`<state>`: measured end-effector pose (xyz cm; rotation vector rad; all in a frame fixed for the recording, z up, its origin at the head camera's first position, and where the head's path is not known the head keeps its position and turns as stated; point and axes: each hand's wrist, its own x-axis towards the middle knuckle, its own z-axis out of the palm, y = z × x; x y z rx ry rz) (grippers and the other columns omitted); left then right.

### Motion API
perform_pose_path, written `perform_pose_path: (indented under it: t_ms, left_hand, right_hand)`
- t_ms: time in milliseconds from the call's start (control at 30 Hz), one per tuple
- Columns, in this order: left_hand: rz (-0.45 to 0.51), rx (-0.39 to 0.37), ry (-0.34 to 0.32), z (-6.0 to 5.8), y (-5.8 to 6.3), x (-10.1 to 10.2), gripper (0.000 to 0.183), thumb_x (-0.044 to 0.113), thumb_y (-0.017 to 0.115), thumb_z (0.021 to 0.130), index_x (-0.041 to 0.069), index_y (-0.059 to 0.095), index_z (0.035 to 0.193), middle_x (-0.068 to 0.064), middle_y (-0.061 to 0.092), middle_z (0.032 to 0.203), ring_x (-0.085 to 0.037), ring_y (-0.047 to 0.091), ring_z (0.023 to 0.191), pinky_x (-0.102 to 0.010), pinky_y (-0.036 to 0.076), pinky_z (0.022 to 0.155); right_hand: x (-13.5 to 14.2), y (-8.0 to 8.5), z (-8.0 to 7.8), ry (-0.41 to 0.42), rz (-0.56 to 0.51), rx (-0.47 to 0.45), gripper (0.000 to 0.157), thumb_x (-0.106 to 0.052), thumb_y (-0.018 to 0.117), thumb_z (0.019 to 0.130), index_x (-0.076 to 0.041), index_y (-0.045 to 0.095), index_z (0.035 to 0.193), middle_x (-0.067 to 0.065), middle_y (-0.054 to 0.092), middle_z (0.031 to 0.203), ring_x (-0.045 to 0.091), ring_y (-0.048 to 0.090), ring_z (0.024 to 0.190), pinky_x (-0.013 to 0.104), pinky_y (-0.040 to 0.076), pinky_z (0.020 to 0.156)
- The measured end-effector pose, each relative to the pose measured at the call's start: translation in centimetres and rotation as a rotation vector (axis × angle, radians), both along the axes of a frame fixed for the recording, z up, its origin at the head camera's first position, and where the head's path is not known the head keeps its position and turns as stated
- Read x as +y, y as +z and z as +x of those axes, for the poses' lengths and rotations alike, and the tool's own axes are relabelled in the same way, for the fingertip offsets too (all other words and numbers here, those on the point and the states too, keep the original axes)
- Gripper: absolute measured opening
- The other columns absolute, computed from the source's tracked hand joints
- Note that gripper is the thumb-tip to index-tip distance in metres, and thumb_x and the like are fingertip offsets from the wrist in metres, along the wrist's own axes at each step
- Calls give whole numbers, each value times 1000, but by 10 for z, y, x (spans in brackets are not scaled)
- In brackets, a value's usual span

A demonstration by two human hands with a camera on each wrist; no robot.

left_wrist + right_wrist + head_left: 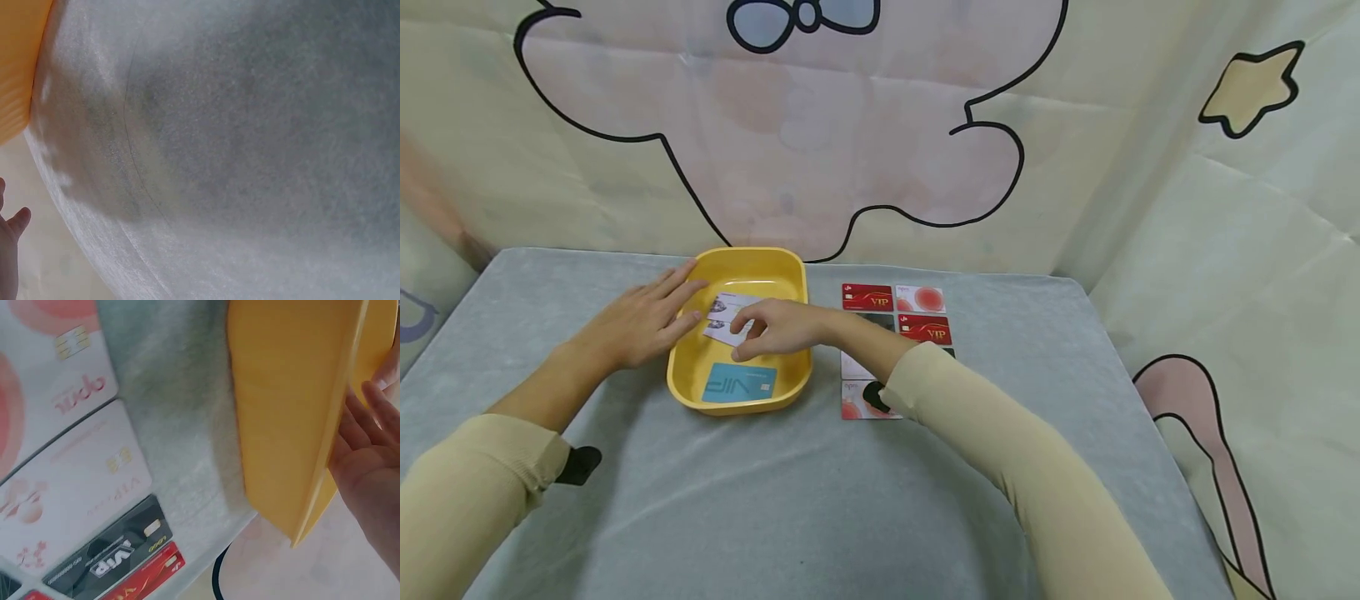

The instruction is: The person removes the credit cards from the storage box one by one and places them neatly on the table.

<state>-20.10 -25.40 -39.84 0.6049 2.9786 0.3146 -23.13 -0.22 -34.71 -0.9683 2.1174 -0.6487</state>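
Observation:
A yellow tray (790, 387) stands on the cloth-covered table. My left hand (643, 321) lies along its left side, fingers straight and touching the rim. Over the inside of the tray is my right hand (782, 325), thumb and fingers loosely bent with a gap between them. Pale cards (722, 331) with a small dark picture lie below and beside these fingertips, partly covered by the hand. Nearer the front of the tray is a teal card (739, 382), its lettering upside down. The right wrist view shows the right fingers (356, 428) beyond the tray's wall.
Right of the tray, cards lie in two columns, including a red VIP card (867, 297), a white card with a red circle (921, 299) and a black card (109, 550). My right forearm covers several of them. A printed curtain (880, 150) hangs behind the table.

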Motion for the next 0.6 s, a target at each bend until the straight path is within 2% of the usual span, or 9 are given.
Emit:
perform_pose_path:
  t_ms: [267, 600]
  left_hand:
    - [2, -12, -2, 0, 0, -1, 63, 43, 36, 104, 4, 32, 154, -16, 8, 166, -45, 17, 148, -66, 21, 113]
    - [25, 6, -5, 1, 0, -1, 62, 41, 37, 104, 3, 34, 153, -16, 9, 166, -44, 19, 148, -67, 22, 112]
  right_hand:
    - [-12, -5, 1, -4, 49, -79, 49, -32, 63, 97, -7, 54, 139, 1, 61, 125, 11, 56, 108, 16, 46, 86]
    - [-17, -8, 6, 18, 90, -84, 45, -24, 61, 98, -8, 56, 139, 4, 60, 128, 10, 55, 108, 15, 44, 87]
